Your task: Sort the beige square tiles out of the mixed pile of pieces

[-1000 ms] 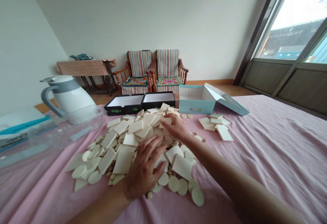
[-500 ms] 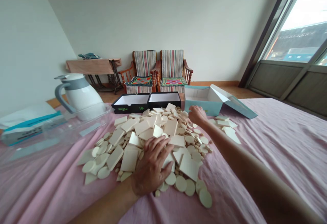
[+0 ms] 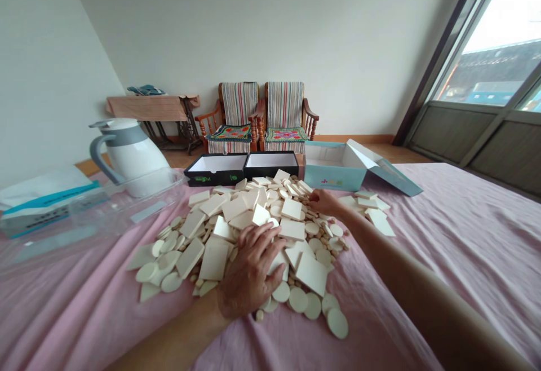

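Note:
A heap of pale wooden pieces (image 3: pixel 213 261), with squares, rectangles, discs and small bits, is spread before me. My left hand (image 3: pixel 256 264) lies on the near middle of it, palm down with fingers spread, and grips nothing. Just beyond its fingertips is a square wooden tile (image 3: pixel 291 208). At the heap's far right side, my right hand (image 3: pixel 324 202) touches the small wooden pieces with its fingers curled down and drawn together. What may be between those fingertips is hidden. A light blue box (image 3: pixel 336 178) stands open right behind this hand.
Two black boxes with white insides (image 3: pixel 216 177) stand behind the heap. Left are a white and grey jug (image 3: pixel 137 159), a clear plastic tray (image 3: pixel 114 213) and a tissue pack (image 3: pixel 46 207). More flat wooden pieces (image 3: pixel 380 221) lie right of my right forearm, on the pink cloth (image 3: pixel 460 235).
My right hand has come down from the front of the light blue box onto the small pieces. A tile near the heap's middle has shifted slightly right and lies flatter. My left hand has stayed put.

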The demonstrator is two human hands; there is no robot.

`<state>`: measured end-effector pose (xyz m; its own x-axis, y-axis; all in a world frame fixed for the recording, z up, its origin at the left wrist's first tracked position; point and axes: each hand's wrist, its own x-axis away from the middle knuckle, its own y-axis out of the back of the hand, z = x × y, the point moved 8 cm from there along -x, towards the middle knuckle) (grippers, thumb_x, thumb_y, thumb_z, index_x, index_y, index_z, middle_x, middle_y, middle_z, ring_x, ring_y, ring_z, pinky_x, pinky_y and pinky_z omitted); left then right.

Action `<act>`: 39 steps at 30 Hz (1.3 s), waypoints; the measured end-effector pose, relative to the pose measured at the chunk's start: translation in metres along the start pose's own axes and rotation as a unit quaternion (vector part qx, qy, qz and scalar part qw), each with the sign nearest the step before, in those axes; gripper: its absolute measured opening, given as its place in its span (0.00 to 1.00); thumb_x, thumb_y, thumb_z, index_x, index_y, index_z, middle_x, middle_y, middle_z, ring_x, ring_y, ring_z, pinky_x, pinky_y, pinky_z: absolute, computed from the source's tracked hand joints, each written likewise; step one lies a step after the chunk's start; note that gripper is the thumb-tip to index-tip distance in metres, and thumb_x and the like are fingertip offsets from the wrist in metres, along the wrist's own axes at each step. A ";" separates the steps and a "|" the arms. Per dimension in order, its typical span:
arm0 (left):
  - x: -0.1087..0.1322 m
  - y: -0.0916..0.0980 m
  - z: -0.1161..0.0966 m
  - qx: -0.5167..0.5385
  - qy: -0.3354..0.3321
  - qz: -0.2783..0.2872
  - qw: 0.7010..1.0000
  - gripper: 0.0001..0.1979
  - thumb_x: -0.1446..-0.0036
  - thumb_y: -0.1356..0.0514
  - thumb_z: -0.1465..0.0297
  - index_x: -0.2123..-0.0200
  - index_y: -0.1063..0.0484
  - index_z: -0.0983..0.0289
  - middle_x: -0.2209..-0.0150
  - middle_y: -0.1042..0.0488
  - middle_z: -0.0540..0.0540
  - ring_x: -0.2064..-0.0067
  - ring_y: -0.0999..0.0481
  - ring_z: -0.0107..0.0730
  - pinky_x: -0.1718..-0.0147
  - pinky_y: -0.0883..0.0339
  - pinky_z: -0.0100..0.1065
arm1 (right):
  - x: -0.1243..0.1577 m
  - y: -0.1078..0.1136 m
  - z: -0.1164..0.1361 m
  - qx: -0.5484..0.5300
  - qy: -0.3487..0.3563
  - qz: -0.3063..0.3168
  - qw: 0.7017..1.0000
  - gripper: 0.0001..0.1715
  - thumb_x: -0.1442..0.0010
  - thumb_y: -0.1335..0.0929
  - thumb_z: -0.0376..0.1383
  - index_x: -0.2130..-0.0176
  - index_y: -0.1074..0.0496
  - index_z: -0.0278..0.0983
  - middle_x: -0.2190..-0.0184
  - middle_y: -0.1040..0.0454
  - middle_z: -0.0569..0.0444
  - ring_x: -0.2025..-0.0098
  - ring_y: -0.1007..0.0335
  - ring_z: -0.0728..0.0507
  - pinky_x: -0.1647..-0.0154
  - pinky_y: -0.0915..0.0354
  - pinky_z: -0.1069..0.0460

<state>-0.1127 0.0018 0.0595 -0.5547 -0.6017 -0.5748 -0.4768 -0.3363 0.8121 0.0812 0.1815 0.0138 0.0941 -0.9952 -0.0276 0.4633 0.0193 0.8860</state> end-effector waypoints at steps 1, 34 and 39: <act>0.000 0.000 0.000 0.000 0.000 0.000 1.000 0.15 0.42 0.45 0.68 0.51 0.30 0.62 0.45 0.31 0.59 0.40 0.38 0.45 0.40 0.51 0.50 | 0.005 0.001 0.003 -0.018 0.011 0.008 1.000 0.11 0.49 0.33 0.33 0.63 0.24 0.33 0.70 0.22 0.50 0.67 0.29 0.45 0.66 0.36 0.54; 0.000 0.001 0.000 -0.006 -0.003 -0.002 1.000 0.15 0.41 0.46 0.68 0.51 0.29 0.62 0.45 0.31 0.59 0.41 0.37 0.45 0.40 0.50 0.50 | 0.057 0.019 0.050 -0.245 0.159 0.047 0.955 0.19 0.47 0.38 0.28 0.57 0.26 0.35 0.60 0.22 0.50 0.59 0.27 0.45 0.60 0.33 0.52; 0.001 0.002 -0.001 -0.012 -0.006 -0.013 1.000 0.15 0.41 0.46 0.68 0.51 0.30 0.62 0.46 0.31 0.60 0.41 0.37 0.46 0.40 0.51 0.51 | 0.070 0.043 0.008 0.006 0.107 0.020 0.994 0.31 0.53 0.36 0.24 0.49 0.28 0.34 0.50 0.27 0.43 0.48 0.31 0.39 0.47 0.37 0.46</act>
<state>-0.1137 0.0001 0.0606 -0.5498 -0.5845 -0.5967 -0.4753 -0.3686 0.7989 0.1006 0.1115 0.0534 0.2984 -0.9503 -0.0890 0.4446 0.0559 0.8940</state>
